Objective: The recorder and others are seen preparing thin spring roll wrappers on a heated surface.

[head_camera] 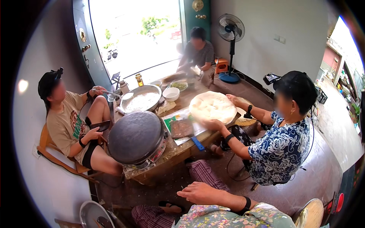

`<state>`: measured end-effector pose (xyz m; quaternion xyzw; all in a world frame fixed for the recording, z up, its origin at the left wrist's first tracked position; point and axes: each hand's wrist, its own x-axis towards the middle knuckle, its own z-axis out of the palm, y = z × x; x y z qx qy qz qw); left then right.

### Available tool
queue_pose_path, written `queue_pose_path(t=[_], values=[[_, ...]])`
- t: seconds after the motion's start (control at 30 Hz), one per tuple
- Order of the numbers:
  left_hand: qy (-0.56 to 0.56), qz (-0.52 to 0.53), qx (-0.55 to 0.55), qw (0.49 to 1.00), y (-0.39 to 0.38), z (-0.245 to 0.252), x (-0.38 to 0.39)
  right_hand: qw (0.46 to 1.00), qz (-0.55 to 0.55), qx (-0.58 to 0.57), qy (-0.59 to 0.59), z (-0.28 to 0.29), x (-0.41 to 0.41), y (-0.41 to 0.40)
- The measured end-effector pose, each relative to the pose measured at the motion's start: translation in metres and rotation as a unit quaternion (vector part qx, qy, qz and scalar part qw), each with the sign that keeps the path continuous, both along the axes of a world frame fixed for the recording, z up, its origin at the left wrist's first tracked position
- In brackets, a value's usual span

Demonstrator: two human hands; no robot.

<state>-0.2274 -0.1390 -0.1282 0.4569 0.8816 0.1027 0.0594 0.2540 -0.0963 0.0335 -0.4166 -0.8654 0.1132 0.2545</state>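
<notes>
My right hand (198,193) lies in front of my floral top, palm down with fingers pointing left; its underside is hidden, so I cannot tell whether it holds anything. My left hand is out of view. Beyond it, on a wooden table (174,156), a round dark griddle (135,136) sits on a stove. Right of the griddle lies a flat brown block-like thing (182,128), with a blue-handled tool (198,143) beside it. A person at the right holds a large round pale sheet or stack of dough (212,107) with both hands.
At the left, a seated person holds a ladle (127,96) by a wide metal basin (143,98) and a dark object (100,125). A white bowl (171,94) stands behind. Another person sits at the far end near a standing fan (231,28). A metal pan (94,215) is at lower left.
</notes>
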Motion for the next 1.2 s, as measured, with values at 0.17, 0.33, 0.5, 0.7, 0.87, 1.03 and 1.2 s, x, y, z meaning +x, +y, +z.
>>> queue_pose_path(t=[0.17, 0.33, 0.5, 0.7, 0.87, 1.03, 1.2], values=[[-0.135, 0.058, 0.097, 0.984, -0.007, -0.013, -0.015, 1.000, 0.000, -0.006, -0.004, 0.002, 0.000, 0.004], [0.144, -0.055, 0.045, 0.987, 0.002, -0.031, -0.028, 1.000, 0.018, -0.016, 0.002, 0.018, -0.005, 0.007], [0.090, 0.019, -0.010, 0.996, 0.019, -0.016, -0.012, 0.999, -0.006, -0.005, -0.040, 0.019, 0.001, 0.007], [0.131, -0.007, -0.004, 0.991, 0.014, -0.016, -0.019, 0.996, 0.010, -0.087, -0.011, 0.028, -0.012, -0.002], [0.108, -0.003, -0.028, 0.994, 0.003, -0.032, -0.031, 0.995, 0.005, -0.091, 0.032, 0.031, -0.014, -0.006], [0.078, -0.037, -0.002, 0.996, 0.009, -0.039, -0.033, 0.994, 0.009, -0.098, 0.045, 0.018, -0.010, -0.012], [0.074, -0.033, 0.022, 0.997, 0.004, -0.019, -0.021, 0.993, 0.023, -0.101, 0.051, 0.010, -0.012, -0.007]])
